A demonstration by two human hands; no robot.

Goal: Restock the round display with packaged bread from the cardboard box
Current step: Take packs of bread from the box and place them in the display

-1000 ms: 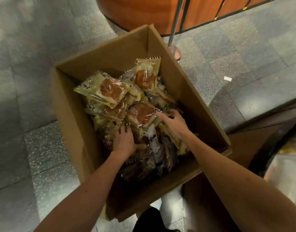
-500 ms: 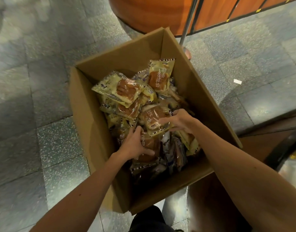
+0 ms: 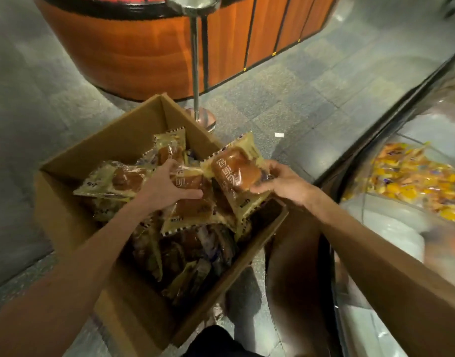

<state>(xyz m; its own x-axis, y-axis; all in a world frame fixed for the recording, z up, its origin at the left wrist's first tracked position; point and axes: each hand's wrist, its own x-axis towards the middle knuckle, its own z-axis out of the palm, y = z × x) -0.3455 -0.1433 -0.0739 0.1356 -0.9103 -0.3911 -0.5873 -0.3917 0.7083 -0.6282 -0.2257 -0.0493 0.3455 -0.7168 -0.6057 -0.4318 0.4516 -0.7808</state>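
Observation:
An open cardboard box stands on the floor, filled with several yellow packets of brown bread. My left hand grips a bread packet and holds a small bunch of packets above the box. My right hand pinches another bread packet by its right edge, lifted over the box's right wall. More packets lie at the box's back left. The round display with a clear curved wall sits at the right, holding yellow and orange packets.
A round orange wooden counter stands beyond the box. A metal pole with a round base rises just behind the box. Grey tiled floor surrounds everything, with a small white scrap on it. A dark shoe shows at the bottom.
Both hands have lifted bread packets out of the pile and moved right, toward the display. The view has swung right, bringing the display into sight.

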